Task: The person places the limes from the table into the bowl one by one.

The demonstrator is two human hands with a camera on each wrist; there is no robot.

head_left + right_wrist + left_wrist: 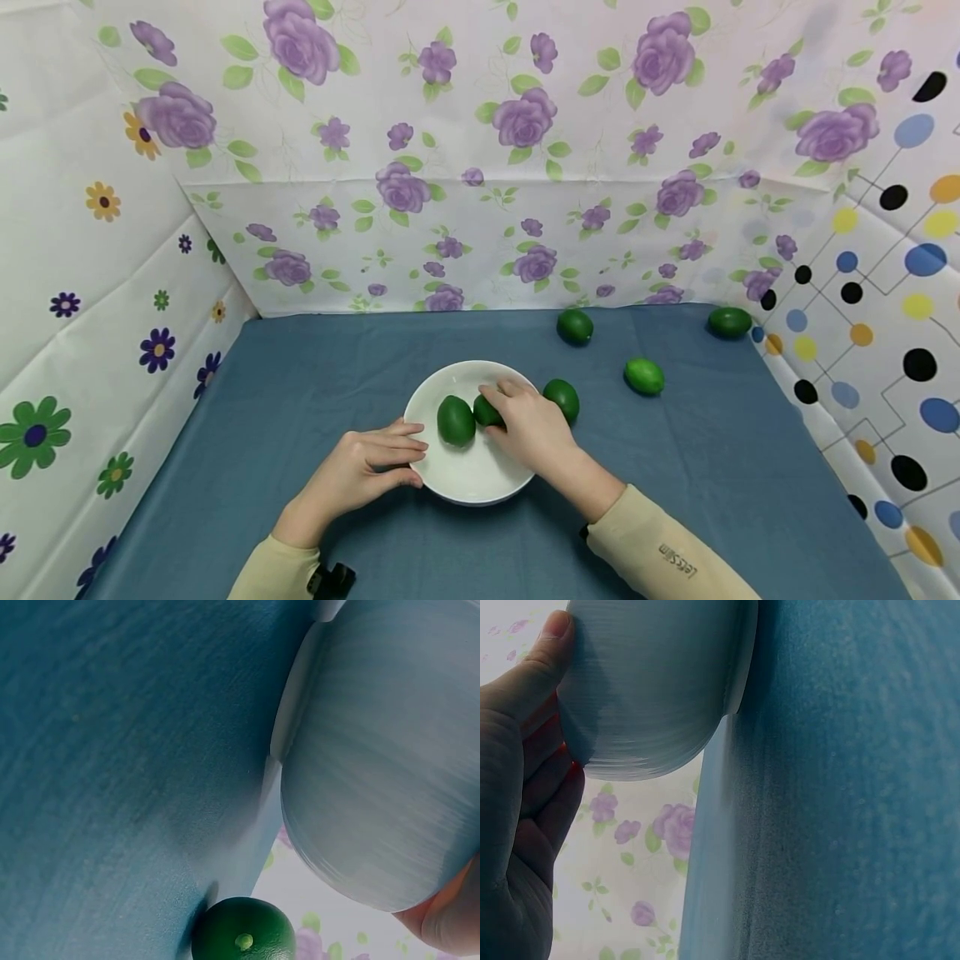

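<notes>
A white bowl (465,487) stands on the blue cloth, and its outer wall (652,682) fills the top of the left wrist view. My left hand (375,462) holds the bowl by its left rim, thumb nearer me and fingers farther along the edge. Inside the bowl lies a green lime (456,421). Just right of it, my right hand (528,421) grips a second lime (486,410) between thumb and fingers, partly covering it. Another lime (561,400) lies outside the bowl, behind the right hand; a lime (244,930) also shows low in the right wrist view.
Farther back on the blue cloth (337,358) lie a dark green lime (575,327), a brighter lime (644,377) and one more lime (729,322) near the right back corner. Flower-patterned sheets (465,217) rise behind and at the left; a dotted sheet (885,333) stands at the right.
</notes>
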